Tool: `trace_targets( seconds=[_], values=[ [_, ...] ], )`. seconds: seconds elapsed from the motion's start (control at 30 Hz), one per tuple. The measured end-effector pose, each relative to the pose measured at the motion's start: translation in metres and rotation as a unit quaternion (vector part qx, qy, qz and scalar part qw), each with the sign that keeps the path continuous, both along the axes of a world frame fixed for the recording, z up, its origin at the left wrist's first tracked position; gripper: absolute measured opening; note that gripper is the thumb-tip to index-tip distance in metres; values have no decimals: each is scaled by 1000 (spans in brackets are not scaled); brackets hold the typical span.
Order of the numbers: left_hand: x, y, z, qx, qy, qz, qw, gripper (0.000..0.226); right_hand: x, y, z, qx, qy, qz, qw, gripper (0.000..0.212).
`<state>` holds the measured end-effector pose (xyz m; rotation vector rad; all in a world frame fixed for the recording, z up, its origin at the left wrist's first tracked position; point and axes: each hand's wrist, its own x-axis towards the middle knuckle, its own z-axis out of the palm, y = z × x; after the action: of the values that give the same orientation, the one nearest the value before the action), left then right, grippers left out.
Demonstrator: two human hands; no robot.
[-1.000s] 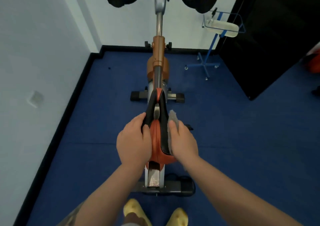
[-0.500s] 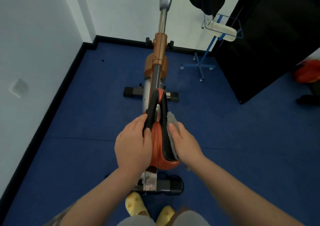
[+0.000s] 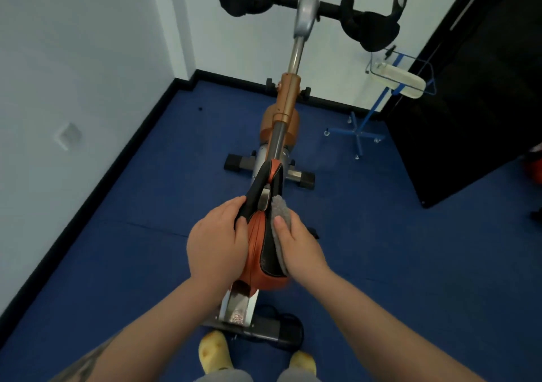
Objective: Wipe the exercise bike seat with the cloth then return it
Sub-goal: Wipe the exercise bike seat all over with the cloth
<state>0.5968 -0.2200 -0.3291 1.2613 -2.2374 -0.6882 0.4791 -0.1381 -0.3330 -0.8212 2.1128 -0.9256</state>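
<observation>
A: Far left, white wall [image 3: 73,59], black skirting along a blue floor [image 3: 132,264]. What next?

B: Left hand [image 3: 217,246], fingers curled around the left edge of the seat [image 3: 258,252], gripping it.

A: Seat position?

B: Centre of view, orange and black, nose pointing away toward the handlebars [image 3: 311,3]. It sits on the bike [image 3: 286,108], above the rear frame.

A: And the cloth?

B: Grey cloth [image 3: 278,214], pressed flat against the seat's right side under the right hand [image 3: 299,246]. That hand lies over the cloth, thumb on top, holding it to the seat.

A: Further right?

B: Blue stand [image 3: 356,133] with a wire basket, near a black panel [image 3: 469,103]. Yellow shoes [image 3: 215,355] at the bottom edge.
</observation>
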Motion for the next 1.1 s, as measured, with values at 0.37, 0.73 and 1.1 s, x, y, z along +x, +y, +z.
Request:
trace_targets(
  seconds=[0.37, 0.73, 1.1],
  values=[
    [-32, 42, -5, -40, -110, 207, 971, 39, -17, -29, -3, -9, -72, 35, 997, 60],
    [-37, 43, -2, -40, -129, 229, 964, 36, -49, -77, -8, -18, -180, -27, 983, 59],
    [-37, 44, 6, -32, -118, 234, 965, 39, -49, -81, -16, -59, -168, -41, 983, 55]
  ],
)
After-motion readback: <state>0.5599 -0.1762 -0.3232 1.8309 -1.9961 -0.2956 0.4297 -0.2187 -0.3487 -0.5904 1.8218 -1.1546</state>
